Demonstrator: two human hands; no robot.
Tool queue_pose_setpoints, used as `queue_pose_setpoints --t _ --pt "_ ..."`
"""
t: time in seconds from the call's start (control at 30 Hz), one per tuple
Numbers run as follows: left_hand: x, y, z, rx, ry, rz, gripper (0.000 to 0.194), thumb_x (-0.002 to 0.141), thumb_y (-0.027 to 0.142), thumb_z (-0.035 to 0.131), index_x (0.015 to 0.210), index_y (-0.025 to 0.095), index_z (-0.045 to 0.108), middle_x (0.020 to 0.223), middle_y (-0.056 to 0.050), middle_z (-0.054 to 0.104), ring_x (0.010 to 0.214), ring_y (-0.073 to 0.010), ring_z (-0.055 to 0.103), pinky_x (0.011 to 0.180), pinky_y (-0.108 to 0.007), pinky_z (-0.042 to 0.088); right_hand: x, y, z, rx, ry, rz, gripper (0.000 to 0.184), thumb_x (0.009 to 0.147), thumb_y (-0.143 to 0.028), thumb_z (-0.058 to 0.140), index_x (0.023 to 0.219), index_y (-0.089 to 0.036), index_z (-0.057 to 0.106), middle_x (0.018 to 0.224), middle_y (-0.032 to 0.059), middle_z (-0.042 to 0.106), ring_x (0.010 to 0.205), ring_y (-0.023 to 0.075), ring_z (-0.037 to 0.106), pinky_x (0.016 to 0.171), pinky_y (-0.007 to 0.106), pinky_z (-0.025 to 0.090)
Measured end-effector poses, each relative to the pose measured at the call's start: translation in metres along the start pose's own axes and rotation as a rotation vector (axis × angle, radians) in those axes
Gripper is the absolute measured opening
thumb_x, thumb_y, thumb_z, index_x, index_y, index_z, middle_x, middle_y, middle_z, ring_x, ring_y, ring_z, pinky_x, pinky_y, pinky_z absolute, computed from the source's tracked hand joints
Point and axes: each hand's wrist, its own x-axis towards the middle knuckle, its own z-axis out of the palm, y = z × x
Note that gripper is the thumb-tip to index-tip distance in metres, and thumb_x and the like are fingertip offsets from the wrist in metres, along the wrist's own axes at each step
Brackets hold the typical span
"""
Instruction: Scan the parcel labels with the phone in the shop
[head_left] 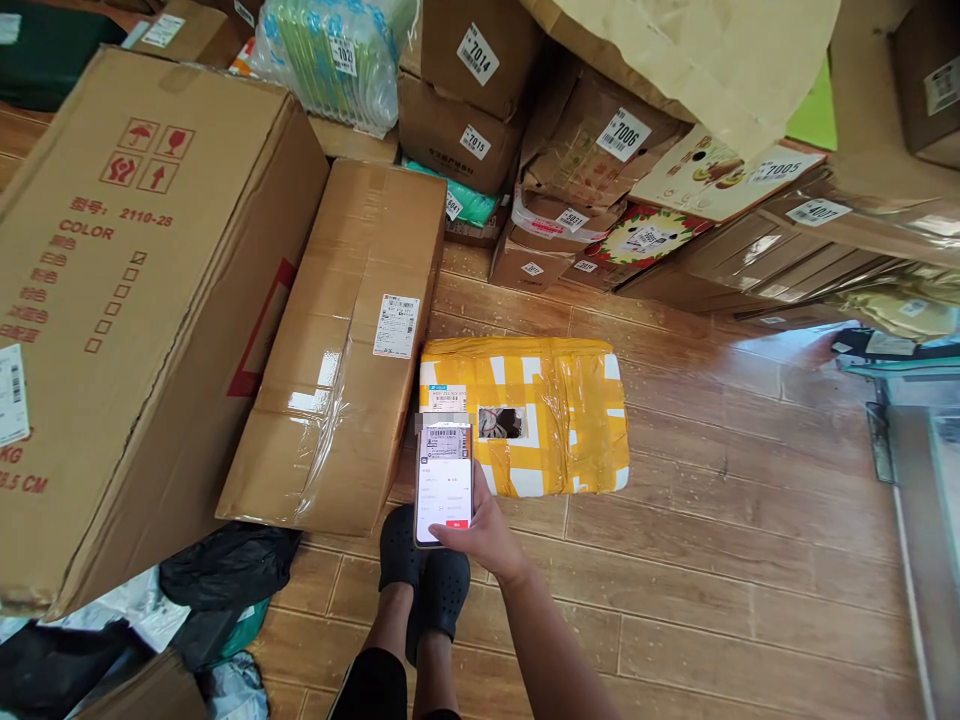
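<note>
My right hand [484, 525] is closed around a smartphone [444, 495], its thumb lying across the lower screen. On the bright screen is a picture of a shipping label above a form with a red button. Just beyond the phone lies a white parcel [551, 415] wrapped in yellow tape, flat on the floor. A shipping label [444, 398] sits on the parcel's left end, partly covered by the phone. Left of it stands a long cardboard box [330, 350] with a white label on top. My left hand is out of view.
A large carton [150, 260] stands at the left. Numbered boxes [457, 110] and a plastic-wrapped bundle [330, 60] are stacked at the back. Black and white bags [225, 580] lie at lower left. My feet in dark clogs [442, 590] stand on the wooden floor [712, 560].
</note>
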Motion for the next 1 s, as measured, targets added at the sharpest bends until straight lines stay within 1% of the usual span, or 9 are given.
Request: queue_pose_setpoints --t 0.1,0.33,0.5,0.57,0.67,0.73,0.87,0.93,1.0 --pt "0.002 0.000 0.001 0.022 0.004 -0.001 0.033 0.090 0.044 0.053 0.118 0.027 0.060 0.118 -0.002 0.062 0.112 -0.0296 0.057 0.083 -0.046 0.054 0.000 0.000 -0.001 0.005 0.003 -0.004 0.074 0.055 -0.021 0.085 0.118 -0.029 0.045 0.117 0.0031 0.061 0.106 0.0245 0.059 0.093 0.041 0.048" --pt "-0.001 -0.002 0.005 0.035 0.028 -0.013 0.034 0.091 0.043 0.052 0.119 0.025 0.059 0.118 -0.003 0.061 0.114 -0.0301 0.056 0.087 -0.048 0.052 0.001 -0.001 -0.003 -0.036 0.013 -0.022 0.074 0.056 -0.021 0.085 0.119 -0.030 0.046 0.119 0.0030 0.062 0.111 0.0253 0.057 0.094 0.041 0.048" --pt "0.002 0.004 0.004 0.027 0.011 0.001 0.049 0.093 0.055 0.040 0.133 0.028 0.050 0.122 -0.004 0.060 0.114 -0.0311 0.057 0.086 -0.050 0.053 0.002 -0.002 -0.004 -0.017 0.020 -0.013 0.076 0.055 -0.023 0.086 0.120 -0.029 0.046 0.119 0.0036 0.062 0.110 0.0259 0.058 0.097 0.043 0.047" --pt "0.001 0.006 0.003 0.020 0.006 0.003 0.052 0.091 0.058 0.042 0.135 0.029 0.047 0.123 -0.005 0.060 0.114 -0.0315 0.057 0.086 -0.050 0.053 0.002 -0.003 -0.003 -0.014 0.018 -0.012 0.076 0.055 -0.022 0.086 0.120 -0.029 0.046 0.120 0.0037 0.062 0.112 0.0259 0.057 0.098 0.043 0.047" --pt "0.000 0.008 0.002 0.005 0.003 -0.003 0.047 0.093 0.053 0.043 0.131 0.026 0.051 0.123 -0.006 0.060 0.114 -0.0308 0.057 0.087 -0.049 0.053 0.001 -0.003 -0.002 -0.003 0.009 0.000 0.076 0.055 -0.020 0.085 0.120 -0.030 0.046 0.122 0.0029 0.062 0.114 0.0251 0.056 0.098 0.041 0.046" --pt "0.000 0.007 0.003 -0.012 0.003 -0.014 0.044 0.093 0.049 0.046 0.129 0.025 0.053 0.123 -0.005 0.059 0.114 -0.0308 0.056 0.087 -0.049 0.053 0.000 -0.001 -0.001 0.040 0.008 0.017 0.076 0.056 -0.020 0.083 0.121 -0.030 0.046 0.124 0.0023 0.062 0.115 0.0247 0.057 0.099 0.041 0.046" --pt "0.002 0.002 0.004 -0.071 0.006 -0.034 0.049 0.092 0.050 0.047 0.135 0.027 0.048 0.126 -0.004 0.058 0.118 -0.0344 0.054 0.089 -0.053 0.052 -0.003 0.006 0.001 0.185 0.067 0.042 0.058 0.064 -0.022 0.073 0.117 -0.032 0.051 0.125 -0.0001 0.064 0.116 0.0256 0.058 0.103 0.043 0.043" --pt "0.006 -0.002 0.004 -0.117 0.011 -0.045 0.052 0.092 0.050 0.044 0.139 0.027 0.045 0.127 -0.004 0.057 0.119 -0.0363 0.053 0.090 -0.055 0.051 -0.003 0.007 0.003 0.237 0.102 0.056 0.054 0.064 -0.019 0.068 0.115 -0.032 0.054 0.124 -0.0018 0.065 0.118 0.0265 0.057 0.105 0.044 0.042" --pt "0.009 -0.007 0.005 -0.174 0.019 -0.061 0.052 0.093 0.050 0.042 0.140 0.028 0.044 0.126 -0.004 0.058 0.119 -0.0364 0.054 0.089 -0.054 0.052 -0.003 0.006 0.005 0.290 0.128 0.069 0.058 0.060 -0.016 0.064 0.115 -0.032 0.054 0.121 -0.0030 0.067 0.118 0.0274 0.057 0.104 0.045 0.043"
